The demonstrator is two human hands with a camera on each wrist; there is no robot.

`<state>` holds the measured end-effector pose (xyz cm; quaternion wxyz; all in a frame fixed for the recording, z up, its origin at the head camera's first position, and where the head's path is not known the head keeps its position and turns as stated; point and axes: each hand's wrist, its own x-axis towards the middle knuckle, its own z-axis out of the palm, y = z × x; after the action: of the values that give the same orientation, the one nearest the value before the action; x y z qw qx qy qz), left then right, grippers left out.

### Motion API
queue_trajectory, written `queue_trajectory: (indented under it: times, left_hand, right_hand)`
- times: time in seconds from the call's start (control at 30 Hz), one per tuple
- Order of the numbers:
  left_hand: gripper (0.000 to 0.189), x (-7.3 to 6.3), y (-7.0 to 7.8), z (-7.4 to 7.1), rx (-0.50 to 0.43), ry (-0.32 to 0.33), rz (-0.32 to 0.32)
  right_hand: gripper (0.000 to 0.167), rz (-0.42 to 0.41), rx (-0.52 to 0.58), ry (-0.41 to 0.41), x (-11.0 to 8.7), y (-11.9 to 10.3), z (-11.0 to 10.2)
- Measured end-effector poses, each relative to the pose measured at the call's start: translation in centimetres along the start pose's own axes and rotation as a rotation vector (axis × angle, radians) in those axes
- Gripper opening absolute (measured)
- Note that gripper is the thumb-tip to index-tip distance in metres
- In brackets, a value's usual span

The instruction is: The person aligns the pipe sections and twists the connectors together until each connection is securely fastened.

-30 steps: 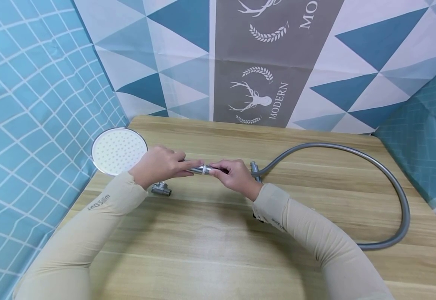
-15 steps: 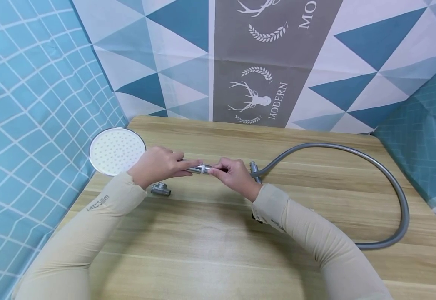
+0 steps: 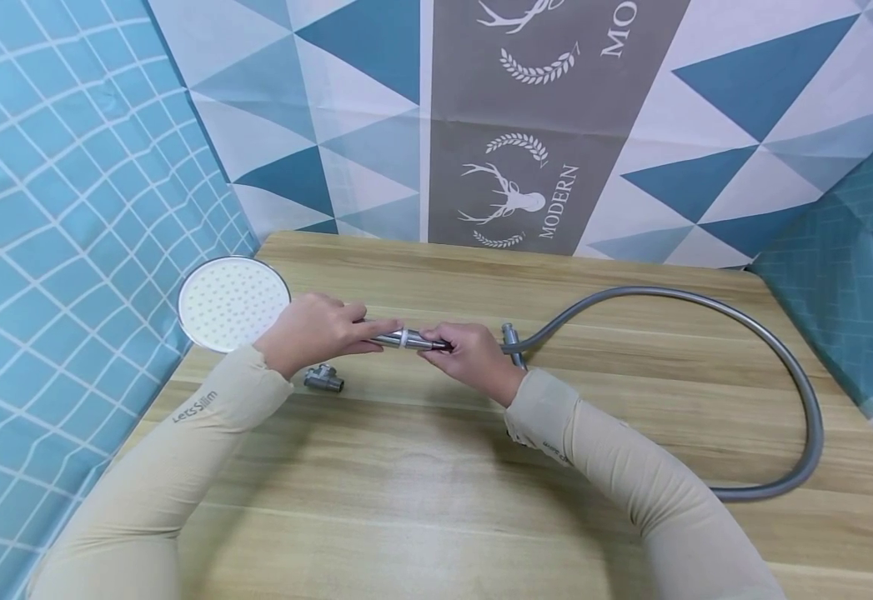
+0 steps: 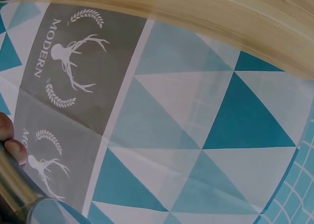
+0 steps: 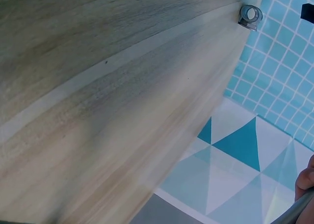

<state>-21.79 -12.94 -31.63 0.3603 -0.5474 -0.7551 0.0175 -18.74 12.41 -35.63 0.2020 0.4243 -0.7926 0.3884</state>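
Observation:
My left hand (image 3: 316, 332) grips the chrome handle (image 3: 388, 338) of a round shower head, its index finger stretched along the metal. The shower head's white spray face (image 3: 233, 303) is turned up beyond that wrist. At the handle's end, past a pale ring, my right hand (image 3: 474, 354) pinches the tapered metal end (image 3: 423, 342) of a grey shower hose (image 3: 810, 417), in line with the handle. Part of the hose is hidden behind the right hand and forearm. A piece of shiny metal (image 4: 14, 184) and fingertips show in the left wrist view's lower left corner.
A small chrome valve fitting (image 3: 323, 378) lies on the wooden table (image 3: 406, 483) below the left wrist. Another chrome piece (image 3: 512, 337) lies behind the right hand, with the hose crossing it. Tile-patterned sheets (image 3: 68, 183) stand at the left, back and right.
My right fingers have shifted on the hose end, drawing back slightly to the right and baring more of the metal. The left hand keeps its grip; the shower head has moved slightly left.

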Motion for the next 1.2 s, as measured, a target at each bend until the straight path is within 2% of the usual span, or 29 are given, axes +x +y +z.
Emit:
queue_trajectory:
  times: [0.17, 0.43, 0.73, 0.93, 1.1, 1.2]
  left_hand:
    - [0.047, 0.17, 0.04, -0.06, -0.002, 0.006, -0.016]
    - [0.035, 0.14, -0.14, -0.24, 0.003, -0.011, 0.008]
    - [0.043, 0.44, -0.33, -0.45, 0.014, -0.008, 0.012]
    - [0.031, 0.49, -0.33, -0.79, 0.023, -0.038, 0.018]
    - [0.037, 0.58, -0.29, -0.93, 0.022, -0.054, 0.014]
    - [0.033, 0.53, -0.30, -0.92, 0.019, -0.049, 0.015]
  right_hand:
    - [0.017, 0.035, 0.056, 0.006, -0.01, -0.08, -0.06]
    - [0.019, 0.066, 0.095, 0.016, -0.05, -0.15, 0.06]
    - [0.021, 0.073, 0.119, 0.036, 0.09, -0.08, 0.23]
    - [0.021, 0.087, 0.177, 0.034, 0.12, 0.05, 0.45]
    - [0.023, 0.108, 0.186, 0.025, 0.20, 0.01, 0.37]
    - [0.025, 0.107, 0.175, 0.012, 0.24, -0.09, 0.26]
